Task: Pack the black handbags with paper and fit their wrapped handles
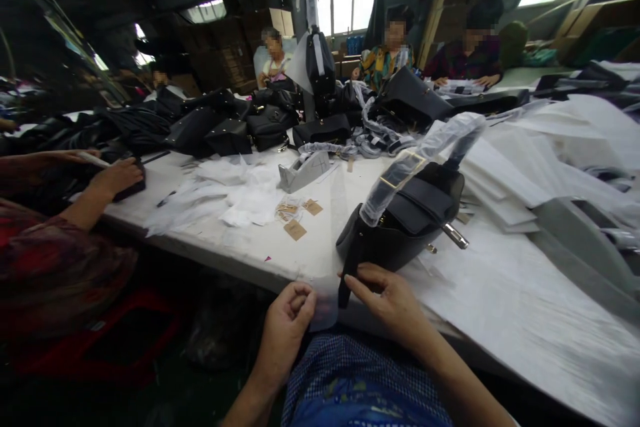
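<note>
A black handbag point(400, 230) stands at the table's near edge, its handle point(400, 173) wrapped in clear plastic and a metal clasp on its right side. My right hand point(383, 290) pinches a black strap point(349, 273) that hangs down from the bag's near left side. Left of it, my left hand point(295, 307) is closed, thumb against curled fingers, on a thin translucent plastic sheet point(326, 303). The sheet hangs between my two hands, just over the table edge.
A tape dispenser point(304, 171) and several brown tags point(295, 229) lie ahead. White tissue sheets point(235, 190) are left, white paper stacks point(515, 187) right, beside a grey dispenser point(585, 253). Black bags point(320, 130) line the back. A co-worker's hand point(117, 177) works at left; other people sit opposite.
</note>
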The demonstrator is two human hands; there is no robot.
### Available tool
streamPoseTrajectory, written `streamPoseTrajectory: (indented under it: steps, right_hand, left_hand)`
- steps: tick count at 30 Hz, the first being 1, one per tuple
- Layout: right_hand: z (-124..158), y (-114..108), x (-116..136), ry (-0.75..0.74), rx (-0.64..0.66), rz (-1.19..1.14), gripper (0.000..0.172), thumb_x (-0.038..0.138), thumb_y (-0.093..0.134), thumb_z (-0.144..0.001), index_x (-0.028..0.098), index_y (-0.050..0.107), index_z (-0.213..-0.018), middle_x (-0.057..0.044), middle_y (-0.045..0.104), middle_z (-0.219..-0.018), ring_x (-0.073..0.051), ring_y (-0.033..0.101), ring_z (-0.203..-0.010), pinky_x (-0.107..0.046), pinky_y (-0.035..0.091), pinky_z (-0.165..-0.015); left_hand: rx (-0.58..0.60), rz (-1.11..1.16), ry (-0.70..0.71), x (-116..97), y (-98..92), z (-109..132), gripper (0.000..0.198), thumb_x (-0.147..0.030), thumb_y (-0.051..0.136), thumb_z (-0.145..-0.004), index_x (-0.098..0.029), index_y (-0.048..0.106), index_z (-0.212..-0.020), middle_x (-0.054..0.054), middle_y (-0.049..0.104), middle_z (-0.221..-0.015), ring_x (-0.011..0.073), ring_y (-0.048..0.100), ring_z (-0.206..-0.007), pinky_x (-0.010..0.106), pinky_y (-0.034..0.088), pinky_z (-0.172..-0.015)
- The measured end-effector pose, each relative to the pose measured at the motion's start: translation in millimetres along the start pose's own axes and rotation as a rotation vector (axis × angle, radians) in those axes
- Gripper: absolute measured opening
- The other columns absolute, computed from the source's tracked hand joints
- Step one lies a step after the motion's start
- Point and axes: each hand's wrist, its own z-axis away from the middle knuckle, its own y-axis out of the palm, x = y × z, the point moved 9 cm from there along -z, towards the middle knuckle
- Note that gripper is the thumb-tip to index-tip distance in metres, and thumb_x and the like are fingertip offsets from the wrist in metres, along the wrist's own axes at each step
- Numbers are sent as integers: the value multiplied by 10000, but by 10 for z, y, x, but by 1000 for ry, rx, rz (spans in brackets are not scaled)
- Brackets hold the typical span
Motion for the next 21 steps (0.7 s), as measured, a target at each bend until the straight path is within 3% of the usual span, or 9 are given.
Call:
streamPoseTrajectory:
  steps: [3, 8, 12, 17, 21]
  right_hand:
    - [20, 48, -78, 67, 38, -12, 391, 406, 526, -942, 189, 575, -621, 1, 547, -656, -154, 541, -652, -284, 388, -612]
    - [73, 138, -248, 190, 102, -81, 341, 479, 559, -909, 185, 634, -753, -11, 627, -713, -167, 571, -676, -272, 397, -590]
    - [101, 152, -265, 236, 126, -154, 350, 512, 579, -893, 182, 651, -800, -12, 635, -747, -166, 573, -710, -267, 419, -624]
    - [124, 197, -99, 283, 227, -302, 327, 484, 581, -900, 191, 713, -960, -4, 620, -771, -151, 545, -730, -255, 426, -654]
    - [110, 221, -46, 305, 243, -348, 313, 473, 609, -881, 180, 704, -831, 14, 575, -694, -134, 511, -682, -241, 407, -627]
  left_hand:
    - [-54, 105, -95, 171, -142, 64, 346, -396, 752, -801, -177, 581, -1007, 44, 750, -814, 163, 693, -718, 232, 520, -672]
    - [-91, 102, -90, 240, -221, 132, 419, -333, 811, -745, -157, 633, -1081, 45, 742, -857, 149, 688, -798, 217, 515, -741]
    - [-145, 59, -19, 197, -267, 138, 369, -355, 780, -776, -163, 664, -1069, 49, 731, -906, 153, 680, -855, 224, 522, -786]
    - [-262, -18, 110, 70, -320, 119, 384, -372, 750, -800, -181, 659, -1120, 61, 721, -977, 174, 675, -939, 246, 532, -835]
    - [-278, -54, 164, -59, -252, 95, 360, -372, 741, -805, -186, 670, -1106, 63, 726, -979, 185, 683, -938, 258, 542, -837]
